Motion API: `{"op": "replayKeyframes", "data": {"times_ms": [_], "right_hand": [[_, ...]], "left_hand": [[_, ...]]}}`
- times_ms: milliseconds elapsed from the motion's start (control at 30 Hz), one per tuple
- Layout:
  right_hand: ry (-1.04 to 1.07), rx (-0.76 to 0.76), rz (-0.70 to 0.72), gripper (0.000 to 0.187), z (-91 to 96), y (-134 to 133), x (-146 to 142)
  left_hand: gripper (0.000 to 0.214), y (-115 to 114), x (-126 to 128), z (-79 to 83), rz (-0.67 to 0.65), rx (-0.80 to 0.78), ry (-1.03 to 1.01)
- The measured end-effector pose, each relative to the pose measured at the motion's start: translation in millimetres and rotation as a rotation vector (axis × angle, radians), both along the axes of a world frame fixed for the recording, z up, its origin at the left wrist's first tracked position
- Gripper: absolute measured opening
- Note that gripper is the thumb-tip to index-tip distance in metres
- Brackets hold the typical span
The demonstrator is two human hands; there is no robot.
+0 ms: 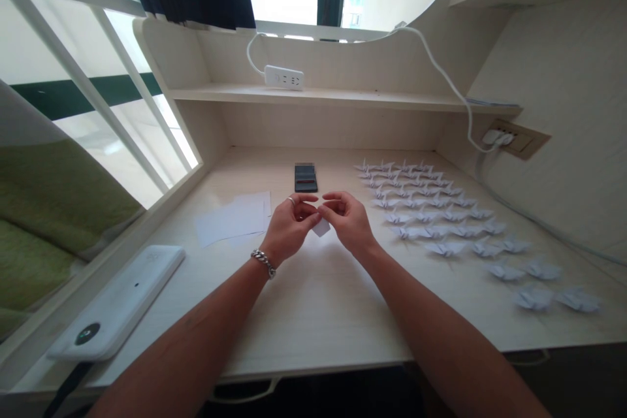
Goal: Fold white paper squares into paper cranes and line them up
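Observation:
A small folded piece of white paper [321,228] is pinched between my two hands above the middle of the desk. My left hand [292,225], with a ring and a chain bracelet, grips its left side between thumb and fingers. From the other side my right hand [349,221] holds it the same way, the thumbs nearly meeting. The fingers cover the paper's upper part. To the right stand rows of white folded paper cranes [424,199]. Flat white paper sheets [235,217] lie left of my left hand.
Just beyond my hands lies a small dark flat case [306,177]. A white power bank [122,300] with a dark cable rests at the desk's left edge. On the shelf [343,96] sits a white power strip [284,77]. A white cable [441,72] runs to the wall socket [519,138].

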State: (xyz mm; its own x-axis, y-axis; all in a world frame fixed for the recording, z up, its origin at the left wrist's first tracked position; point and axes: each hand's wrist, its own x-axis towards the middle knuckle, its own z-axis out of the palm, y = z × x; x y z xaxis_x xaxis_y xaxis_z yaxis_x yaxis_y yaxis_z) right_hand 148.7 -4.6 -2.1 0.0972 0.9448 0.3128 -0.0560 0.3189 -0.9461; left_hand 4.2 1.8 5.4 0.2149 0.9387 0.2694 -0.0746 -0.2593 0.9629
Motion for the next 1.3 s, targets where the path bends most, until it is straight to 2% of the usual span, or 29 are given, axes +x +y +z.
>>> {"op": "replayKeyframes", "data": {"times_ms": [100, 233, 367, 467, 567, 667, 767, 967, 1067, 1200, 1300], "right_hand": [[0.007, -0.051, 0.08, 0.028, -5.9, 4.4, -1.0], [-0.052, -0.046, 0.069, 0.023, -6.7, 5.7, 0.6], [-0.172, -0.023, 0.047, 0.017, -1.9, 0.5, 2.9], [-0.255, -0.011, 0.034, 0.012, 0.4, -3.2, 2.7], [-0.225, -0.026, 0.032, 0.015, -1.0, -2.9, 1.2], [-0.181, -0.081, 0.071, 0.022, -5.1, 0.7, -0.2], [-0.237, -0.112, 0.12, 0.023, -7.7, 3.0, 0.0], [-0.432, -0.049, 0.04, 0.02, -1.1, -1.7, 3.8], [-0.361, -0.061, 0.056, 0.022, -0.6, -2.5, 2.0], [-0.15, -0.152, 0.173, 0.028, -4.3, -0.4, -1.8], [-0.124, -0.154, 0.155, 0.027, -4.2, 0.2, -1.8]], "left_hand": [[0.037, 1.4, -2.2, 1.8, 0.063, -0.004, -0.034], [0.039, 0.8, -1.9, 4.4, 0.055, -0.065, -0.082], [0.032, 0.7, -1.2, 4.5, 0.043, -0.122, -0.038], [0.029, 2.2, -1.8, 3.3, 0.11, -0.081, 0.032], [0.024, 3.4, -2.2, 3.4, 0.151, -0.031, 0.078], [0.022, 3.9, -2.5, 4.8, 0.165, -0.018, 0.088], [0.021, 4.5, -3.2, 5.6, 0.183, -0.029, 0.072], [0.027, 4.4, -3.0, 3.5, 0.11, -0.089, -0.053], [0.033, 3.7, -2.7, 3.5, 0.129, -0.077, -0.098], [0.035, 1.9, -2.5, 5.8, 0.187, -0.087, -0.14], [0.037, 0.0, -1.7, 8.1, 0.181, -0.114, -0.191]]}}
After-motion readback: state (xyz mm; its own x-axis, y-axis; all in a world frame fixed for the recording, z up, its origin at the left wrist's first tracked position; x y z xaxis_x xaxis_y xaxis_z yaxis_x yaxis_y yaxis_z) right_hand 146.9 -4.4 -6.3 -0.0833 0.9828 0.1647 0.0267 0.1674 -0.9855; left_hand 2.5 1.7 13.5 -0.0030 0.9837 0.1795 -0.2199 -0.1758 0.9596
